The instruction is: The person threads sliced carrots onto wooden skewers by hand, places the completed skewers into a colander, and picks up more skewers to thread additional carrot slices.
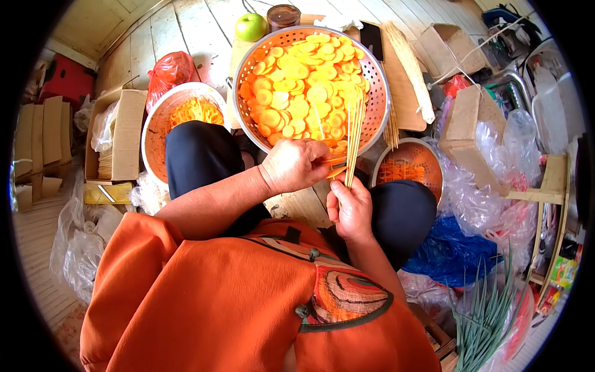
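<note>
My left hand (pixel 294 166) is closed around thin orange slices, and a thin skewer rises from near its fingers. Just to its right, my right hand (pixel 351 208) grips the lower ends of a bundle of thin wooden skewers (pixel 354 139), which point upward. An orange slice (pixel 336 172) lies between the two hands. Both hands are at the near edge of a large perforated metal colander (pixel 379 102) filled with round orange slices (pixel 299 106).
A white bowl (pixel 149 146) with orange shreds is at the left. A smaller colander (pixel 436 167) holds orange strips at the right. Beyond are a green apple (pixel 250 27), a brown jar (pixel 283 17) and a dark phone (pixel 371 40). Green onions (pixel 486 322) lie lower right.
</note>
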A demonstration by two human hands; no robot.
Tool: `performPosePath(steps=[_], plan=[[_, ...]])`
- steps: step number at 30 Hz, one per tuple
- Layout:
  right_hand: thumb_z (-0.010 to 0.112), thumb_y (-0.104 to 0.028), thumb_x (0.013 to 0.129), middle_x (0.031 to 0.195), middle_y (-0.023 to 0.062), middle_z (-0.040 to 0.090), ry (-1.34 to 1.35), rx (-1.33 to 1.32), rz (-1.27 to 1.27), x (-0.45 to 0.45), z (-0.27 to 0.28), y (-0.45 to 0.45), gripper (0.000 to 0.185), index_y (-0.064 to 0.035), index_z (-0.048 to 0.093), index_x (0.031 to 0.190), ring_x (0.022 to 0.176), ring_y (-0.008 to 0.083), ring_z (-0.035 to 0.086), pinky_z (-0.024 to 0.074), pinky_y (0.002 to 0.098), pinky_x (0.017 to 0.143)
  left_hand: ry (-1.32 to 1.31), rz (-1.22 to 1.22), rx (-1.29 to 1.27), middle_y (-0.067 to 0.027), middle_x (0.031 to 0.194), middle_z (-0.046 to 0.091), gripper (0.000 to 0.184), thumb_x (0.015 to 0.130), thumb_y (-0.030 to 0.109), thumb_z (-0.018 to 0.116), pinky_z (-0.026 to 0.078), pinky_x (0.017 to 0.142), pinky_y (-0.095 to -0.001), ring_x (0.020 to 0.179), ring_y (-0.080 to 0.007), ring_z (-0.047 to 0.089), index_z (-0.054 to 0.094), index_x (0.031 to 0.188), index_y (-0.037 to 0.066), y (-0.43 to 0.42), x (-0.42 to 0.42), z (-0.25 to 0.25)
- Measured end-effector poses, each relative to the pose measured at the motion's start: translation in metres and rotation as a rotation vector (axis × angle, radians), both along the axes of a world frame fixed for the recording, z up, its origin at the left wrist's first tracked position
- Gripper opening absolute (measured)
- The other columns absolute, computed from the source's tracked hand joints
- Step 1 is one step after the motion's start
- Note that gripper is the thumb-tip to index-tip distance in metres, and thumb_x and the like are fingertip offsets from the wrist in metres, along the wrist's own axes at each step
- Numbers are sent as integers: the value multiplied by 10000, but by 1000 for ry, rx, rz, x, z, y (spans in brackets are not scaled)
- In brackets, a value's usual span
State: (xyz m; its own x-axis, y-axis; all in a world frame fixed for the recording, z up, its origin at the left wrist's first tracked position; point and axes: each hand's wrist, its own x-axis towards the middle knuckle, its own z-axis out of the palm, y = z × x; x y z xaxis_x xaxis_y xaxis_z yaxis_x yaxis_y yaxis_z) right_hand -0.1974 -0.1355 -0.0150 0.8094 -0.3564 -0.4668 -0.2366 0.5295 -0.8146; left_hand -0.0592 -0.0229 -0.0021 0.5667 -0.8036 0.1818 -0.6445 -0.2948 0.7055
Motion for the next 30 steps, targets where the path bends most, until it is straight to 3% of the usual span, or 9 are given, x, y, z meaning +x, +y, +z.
performPosePath(steps=[9, 12, 15, 17, 18, 23, 24, 30], plan=[[529, -97, 888, 555, 45, 499, 9, 2, -13, 2, 0, 1, 130, -18, 536, 991, 366, 100, 391, 292, 209, 333, 24, -3, 7, -84, 661, 624, 154, 733, 147, 681, 515, 567, -302, 602, -208, 642, 614, 827, 46, 1, 1, 1], [539, -117, 899, 576, 60, 523, -17, 30, -20, 1, 1, -1, 161, 0, 547, 1008, 374, 93, 401, 318, 205, 351, 200, -19, 0, -76, 669, 619, 160, 749, 148, 683, 508, 562, -289, 592, -187, 626, 605, 837, 40, 4, 5, 7], [531, -116, 903, 573, 61, 520, -6, 31, -16, 1, 2, -2, 156, 3, 551, 1002, 374, 93, 399, 317, 206, 352, 315, 194, -124, -52, 688, 598, 129, 766, 110, 676, 500, 593, -259, 606, -141, 584, 591, 832, 38, 4, 11, 5], [533, -111, 898, 565, 53, 511, -13, 26, -10, 1, 3, -1, 146, -1, 557, 991, 368, 94, 391, 303, 205, 344, 48, 248, -148, -52, 710, 615, 129, 784, 116, 667, 501, 612, -249, 638, -124, 597, 604, 866, 38, 2, 18, 3], [534, -105, 892, 556, 46, 503, -21, 20, -4, 1, 4, 0, 137, -4, 563, 980, 363, 95, 383, 289, 205, 336, 47, 248, -148, -52, 710, 615, 129, 784, 116, 667, 501, 612, -249, 638, -124, 597, 604, 866, 38, 2, 19, 1], [532, -108, 895, 555, 47, 501, -33, 26, 12, 0, 3, 0, 141, -2, 564, 981, 363, 94, 378, 289, 206, 339, 211, 171, 3, -66, 732, 638, 153, 785, 122, 673, 512, 611, -257, 645, -136, 626, 634, 909, 41, 1, 16, -7], [530, -108, 896, 555, 48, 500, -25, 24, 13, 0, 3, 0, 141, -2, 564, 982, 363, 94, 377, 289, 207, 340, 215, 184, 5, -105, 730, 640, 152, 757, 149, 659, 520, 648, -333, 684, -253, 645, 627, 854, 37, 1, 15, 1], [525, -106, 895, 551, 49, 494, -20, 21, 4, 1, 2, 1, 140, 0, 555, 981, 366, 98, 380, 289, 210, 345, 199, 114, 4, -101, 725, 649, 157, 745, 163, 661, 526, 649, -335, 684, -244, 654, 640, 849, 48, 0, 8, 0]])
